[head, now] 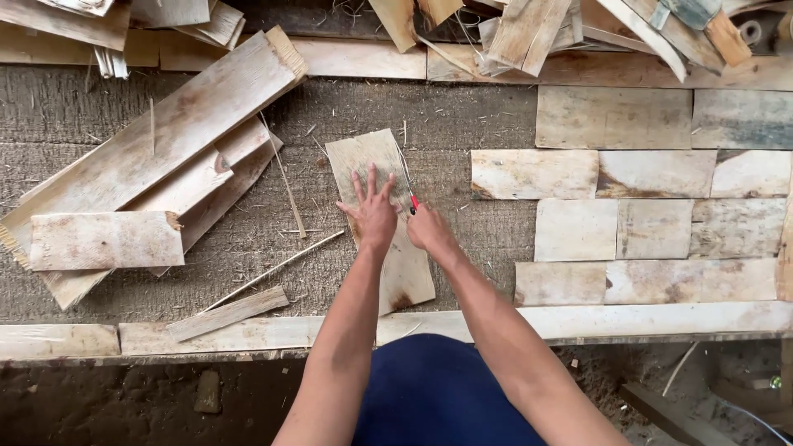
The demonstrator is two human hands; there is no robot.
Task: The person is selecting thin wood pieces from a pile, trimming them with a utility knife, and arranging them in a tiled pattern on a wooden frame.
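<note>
Seen from above, two bare arms reach forward over a rough grey work surface point(462, 107). The left hand point(373, 211) lies flat with fingers spread wide, pressing down on a pale wooden board point(376, 161). The right hand point(428, 230) is closed around a slim red-handled tool point(412, 198), likely a pencil or blade, whose tip meets the board's right edge. The hands are just beside each other, the left fully on the board, the right at its side.

The board lies straight ahead of the person, its long axis running away from the body and leaning slightly left at the far end. Its near end almost reaches a long plank point(578, 318) edging the surface.

To the right, short flat boards point(615, 227) sit edge to edge in neat rows. To the left, a loose pile of longer boards point(149, 177) lies at an angle, with thin splinters point(277, 268) scattered near it. More scrap wood point(529, 33) is heaped along the far edge.
</note>
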